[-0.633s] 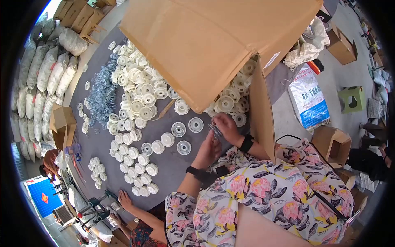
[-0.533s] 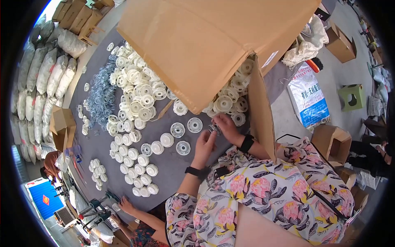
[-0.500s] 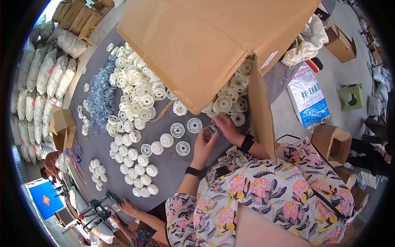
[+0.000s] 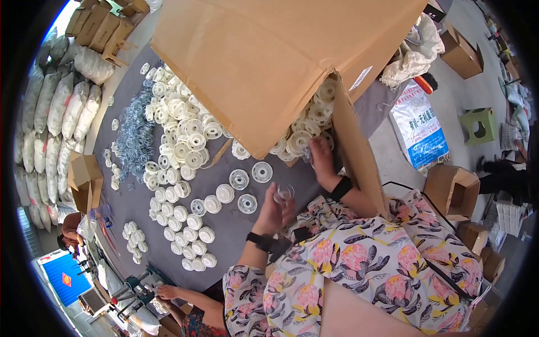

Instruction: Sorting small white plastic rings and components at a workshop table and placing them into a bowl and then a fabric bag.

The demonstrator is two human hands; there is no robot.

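A clear round plastic piece (image 4: pixel 285 192) sits in my left hand (image 4: pixel 272 213), which is closed around it just above the table. Farther to the right, my right hand (image 4: pixel 324 162) reaches to the white plastic wheels (image 4: pixel 299 142) at the mouth of the tipped cardboard box (image 4: pixel 247 67). Its fingers are bent around something small and greyish that I cannot make out. Left of my left hand lie three wheels with clear or grey faces, one being the nearest wheel (image 4: pixel 247 203). Beyond them stand rows of capped white wheels (image 4: pixel 191 235).
A big pile of white wheels (image 4: pixel 182 121) and a heap of blue-grey thin rings (image 4: pixel 135 135) cover the far left of the grey table (image 4: pixel 163 269). The box flap (image 4: pixel 356 146) rises beside my right arm. At lower left, a co-worker's hand (image 4: pixel 167 292) is at a bench tool (image 4: pixel 132 289).
My hands have come apart. The right one moved away to the wheels by the box; the left one drew back slightly with the clear piece. The co-worker's hands shifted at the tool.
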